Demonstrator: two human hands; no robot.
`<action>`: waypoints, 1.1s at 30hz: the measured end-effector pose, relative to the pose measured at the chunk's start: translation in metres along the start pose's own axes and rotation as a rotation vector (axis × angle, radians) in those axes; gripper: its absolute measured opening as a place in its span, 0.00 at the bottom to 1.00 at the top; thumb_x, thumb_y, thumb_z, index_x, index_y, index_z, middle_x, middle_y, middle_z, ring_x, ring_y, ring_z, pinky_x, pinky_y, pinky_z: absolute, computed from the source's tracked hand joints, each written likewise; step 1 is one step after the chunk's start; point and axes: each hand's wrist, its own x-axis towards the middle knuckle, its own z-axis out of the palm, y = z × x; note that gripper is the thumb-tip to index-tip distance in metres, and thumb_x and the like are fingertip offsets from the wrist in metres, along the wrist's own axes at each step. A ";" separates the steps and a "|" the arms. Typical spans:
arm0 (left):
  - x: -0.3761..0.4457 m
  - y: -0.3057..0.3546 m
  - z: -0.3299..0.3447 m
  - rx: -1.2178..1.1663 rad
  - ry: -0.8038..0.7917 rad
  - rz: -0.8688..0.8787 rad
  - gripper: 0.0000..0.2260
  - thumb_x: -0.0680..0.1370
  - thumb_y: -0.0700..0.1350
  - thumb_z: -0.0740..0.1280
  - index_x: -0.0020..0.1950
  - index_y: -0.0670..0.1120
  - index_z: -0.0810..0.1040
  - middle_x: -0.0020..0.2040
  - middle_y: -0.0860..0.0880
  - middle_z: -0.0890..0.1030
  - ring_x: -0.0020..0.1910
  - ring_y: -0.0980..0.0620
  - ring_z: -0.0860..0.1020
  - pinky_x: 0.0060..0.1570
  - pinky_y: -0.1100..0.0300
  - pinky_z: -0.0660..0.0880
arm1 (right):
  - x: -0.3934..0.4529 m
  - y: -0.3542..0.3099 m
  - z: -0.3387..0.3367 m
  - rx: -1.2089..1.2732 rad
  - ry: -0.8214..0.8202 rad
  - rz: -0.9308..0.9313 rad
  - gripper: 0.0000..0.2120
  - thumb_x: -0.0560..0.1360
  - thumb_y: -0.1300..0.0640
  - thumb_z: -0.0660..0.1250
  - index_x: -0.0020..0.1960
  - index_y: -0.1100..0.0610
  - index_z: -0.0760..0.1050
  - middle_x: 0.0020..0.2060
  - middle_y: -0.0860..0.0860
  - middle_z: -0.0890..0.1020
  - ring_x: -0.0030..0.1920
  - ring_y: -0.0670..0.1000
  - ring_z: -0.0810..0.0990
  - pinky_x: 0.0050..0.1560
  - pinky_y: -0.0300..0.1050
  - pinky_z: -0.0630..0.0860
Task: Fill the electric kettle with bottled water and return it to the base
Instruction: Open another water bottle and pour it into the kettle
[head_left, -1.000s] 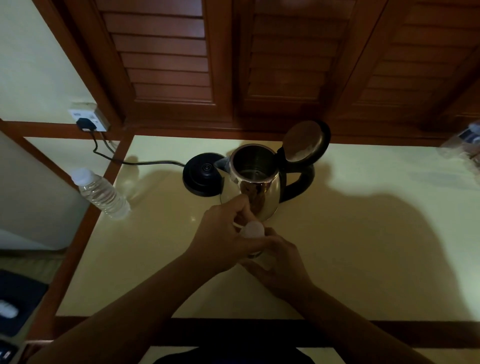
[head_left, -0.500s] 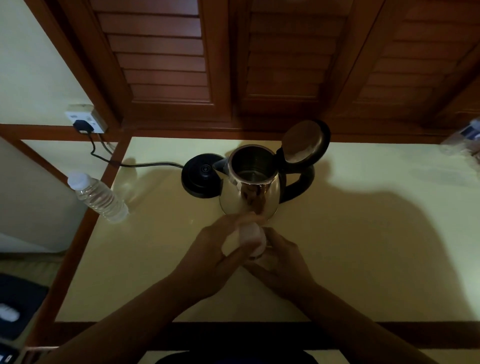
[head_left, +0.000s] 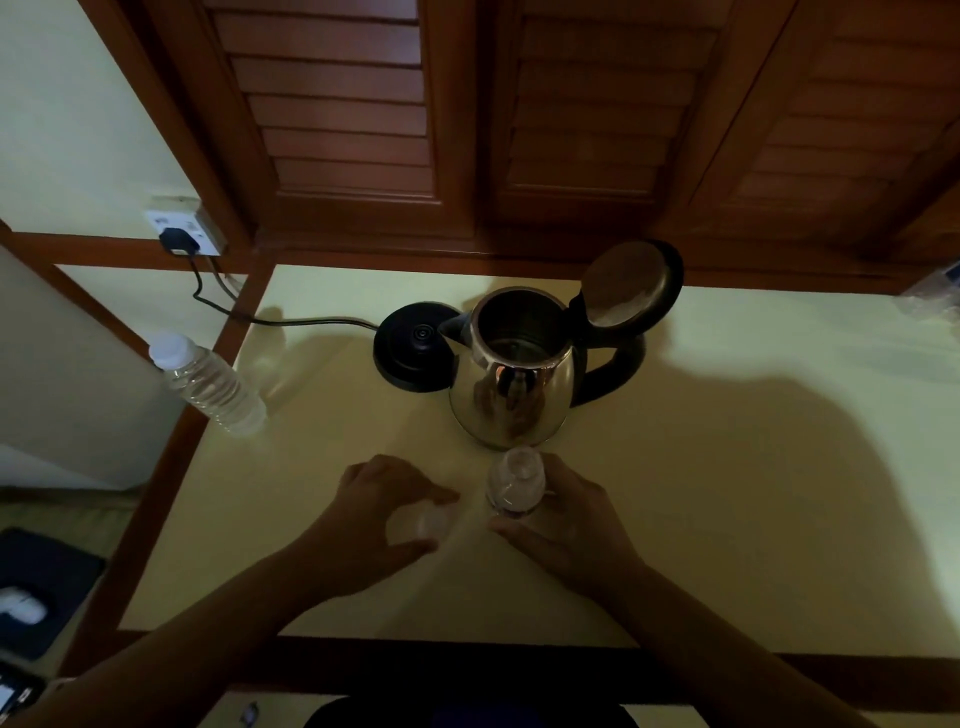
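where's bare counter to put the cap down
Bare counter lies right of the kettle, and between the spare bottle and the left hand. It is crowded between kettle, base and the held bottle.

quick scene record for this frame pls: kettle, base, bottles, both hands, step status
kettle: steel kettle on the table, lid flipped open, off its base
base: black base just left of the kettle, cord running to the wall socket
bottles: open bottle near the kettle; capped bottle at the table's left edge
left hand: left hand holds the white cap, apart from the bottle
right hand: right hand grips the open bottle, upright
step status: cap off, pouring not started
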 end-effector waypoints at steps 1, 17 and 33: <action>0.000 0.000 0.000 -0.007 0.000 -0.004 0.25 0.70 0.65 0.72 0.65 0.72 0.71 0.62 0.69 0.72 0.67 0.61 0.67 0.68 0.54 0.60 | 0.001 -0.001 -0.001 -0.004 -0.006 0.000 0.27 0.73 0.36 0.77 0.68 0.40 0.74 0.60 0.37 0.83 0.58 0.39 0.83 0.58 0.42 0.80; 0.041 0.064 0.004 -0.453 0.114 0.116 0.29 0.70 0.46 0.82 0.70 0.50 0.78 0.63 0.59 0.82 0.65 0.58 0.79 0.62 0.66 0.74 | -0.010 0.025 -0.047 -0.109 -0.002 0.017 0.41 0.76 0.53 0.71 0.84 0.40 0.57 0.82 0.38 0.64 0.80 0.44 0.66 0.76 0.51 0.71; 0.037 0.073 -0.071 -0.490 0.332 0.126 0.20 0.74 0.54 0.72 0.64 0.59 0.74 0.55 0.69 0.82 0.54 0.66 0.82 0.49 0.75 0.75 | 0.038 0.010 -0.011 -0.281 0.323 -0.217 0.47 0.75 0.42 0.77 0.84 0.58 0.57 0.82 0.57 0.57 0.82 0.59 0.61 0.80 0.48 0.64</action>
